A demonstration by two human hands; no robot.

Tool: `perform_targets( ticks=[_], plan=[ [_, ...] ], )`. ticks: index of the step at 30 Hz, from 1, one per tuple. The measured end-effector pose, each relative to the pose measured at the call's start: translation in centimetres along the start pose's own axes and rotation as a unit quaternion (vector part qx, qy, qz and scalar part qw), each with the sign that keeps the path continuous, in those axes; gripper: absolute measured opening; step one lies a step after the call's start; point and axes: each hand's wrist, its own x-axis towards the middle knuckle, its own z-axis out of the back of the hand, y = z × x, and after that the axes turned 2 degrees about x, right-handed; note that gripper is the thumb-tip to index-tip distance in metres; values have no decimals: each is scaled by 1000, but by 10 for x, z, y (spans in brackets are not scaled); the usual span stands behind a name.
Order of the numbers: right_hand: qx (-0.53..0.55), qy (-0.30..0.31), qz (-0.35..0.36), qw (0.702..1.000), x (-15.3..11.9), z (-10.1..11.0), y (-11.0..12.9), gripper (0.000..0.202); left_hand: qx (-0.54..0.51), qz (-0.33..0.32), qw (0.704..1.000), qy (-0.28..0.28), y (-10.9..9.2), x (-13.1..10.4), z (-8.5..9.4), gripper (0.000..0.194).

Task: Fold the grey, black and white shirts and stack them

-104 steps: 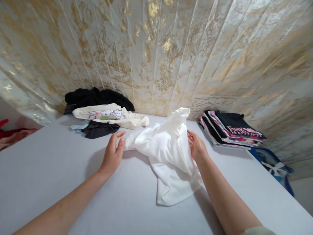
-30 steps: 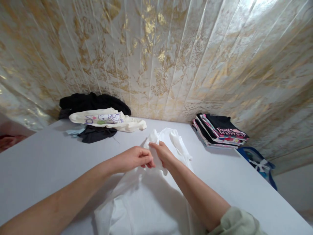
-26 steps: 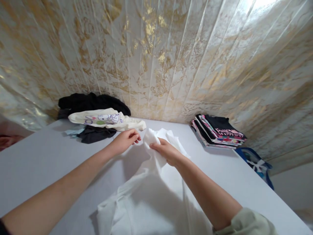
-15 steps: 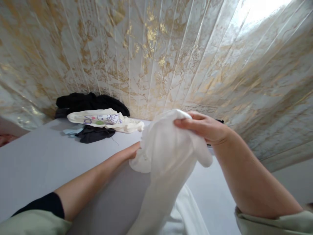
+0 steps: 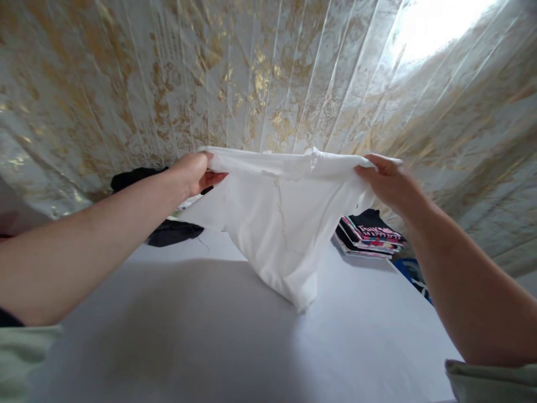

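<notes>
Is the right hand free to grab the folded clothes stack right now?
Probably not: the right hand grips the white garment. With that released, the folded clothes stack seems reachable, sitting on that same side, its front uncovered.

Garment (image 5: 277,224) above the table (image 5: 356,336); on its far side, clothes pile (image 5: 173,234) left, clothes stack (image 5: 366,235) right

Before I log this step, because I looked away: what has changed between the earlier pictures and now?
The white garment has been raised from the table and spread out. The left hand, earlier free of it, now grips its upper edge; the right hand holds that edge's other end. The folded stack stays at the table's right.
</notes>
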Motion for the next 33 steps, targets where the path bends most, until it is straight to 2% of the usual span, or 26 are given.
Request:
perform_targets(
  ticks=[3, 4, 5, 6, 8, 10, 13, 15, 17, 19, 21, 22, 24, 26, 27, 29, 31, 33],
  plan=[
    [-69, -52, 53, 995, -11, 15, 13, 10, 23, -101, 993, -61, -34, -20, -4, 25],
    [-83, -66, 64, 992, -16, 20, 17, 10, 77, -187, 976, -85, -42, -31, -4, 28],
    [-87, -83, 71, 990, -21, 25, 20, 11, 132, -279, 948, -83, -48, -43, -4, 35],
    [-84, -105, 77, 988, -26, 28, 23, 12, 162, -361, 912, -104, -53, -55, -3, 41],
    [-69, -158, 90, 981, -35, 35, 29, 14, 217, -481, 842, -115, -63, -76, -2, 46],
    [-53, -215, 114, 968, -41, 40, 35, 17, 253, -542, 791, -125, -71, -92, -2, 44],
    [-38, -287, 172, 942, -48, 48, 43, 24, 297, -577, 743, -161, -82, -102, -4, 43],
    [-39, -328, 203, 922, -50, 52, 44, 25, 325, -574, 728, -187, -85, -102, -5, 43],
    [-54, -348, 204, 913, -49, 52, 40, 24, 351, -553, 730, -197, -84, -99, -7, 43],
    [-77, -339, 167, 923, -42, 45, 27, 21, 370, -529, 739, -191, -76, -89, -11, 45],
    [-102, -303, 109, 941, -28, 30, 8, 19, 395, -500, 755, -155, -62, -70, -18, 48],
    [-116, -277, 82, 950, -19, 18, -2, 19, 412, -481, 764, -124, -52, -58, -24, 50],
    [-165, -212, 38, 962, -1, -11, -22, 22, 469, -397, 789, 6, -29, -31, -36, 56],
    [-221, -92, -37, 970, 9, -45, -39, 28, 514, -273, 800, 141, -2, -8, -48, 70],
    [-250, -32, -75, 965, 8, -62, -46, 33, 529, -208, 800, 193, 11, -1, -53, 76],
    [-298, 66, -121, 945, -7, -94, -56, 49, 545, -160, 796, 210, 37, 1, -55, 79],
    [-300, 141, -78, 940, -42, -120, -62, 51, 558, -154, 792, 193, 61, -14, -49, 66],
    [-266, 208, -8, 941, -90, -139, -65, 46, 558, -152, 787, 216, 84, -43, -35, 44]
  ],
)
